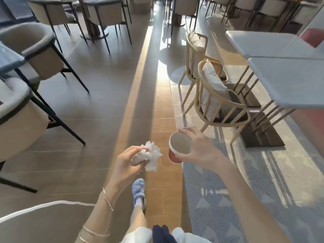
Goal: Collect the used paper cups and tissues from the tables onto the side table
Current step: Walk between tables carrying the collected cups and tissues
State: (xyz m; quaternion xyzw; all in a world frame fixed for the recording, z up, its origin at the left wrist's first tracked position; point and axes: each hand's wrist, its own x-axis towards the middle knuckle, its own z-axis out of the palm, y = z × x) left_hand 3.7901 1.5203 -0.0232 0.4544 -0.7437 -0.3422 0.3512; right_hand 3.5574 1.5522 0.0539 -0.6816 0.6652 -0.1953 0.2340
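The right hand (198,148) covers the far side of the red paper cup with a pale inside (177,149). The crumpled white tissue (149,155) is partly buried in the left hand (126,160). The pale grey bench (289,81) runs off the right edge.

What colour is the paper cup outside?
Red outside, with a pale rim, on the paper cup; head view.

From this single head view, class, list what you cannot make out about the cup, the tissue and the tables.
- Paper cup: its far side, hidden by the right hand; the bottom inside is too shadowed to show any dregs.
- Tissue: how many pieces, since it is crumpled in the left hand.
- White tables: cut off by the right edge.
- Side table: cannot be identified.
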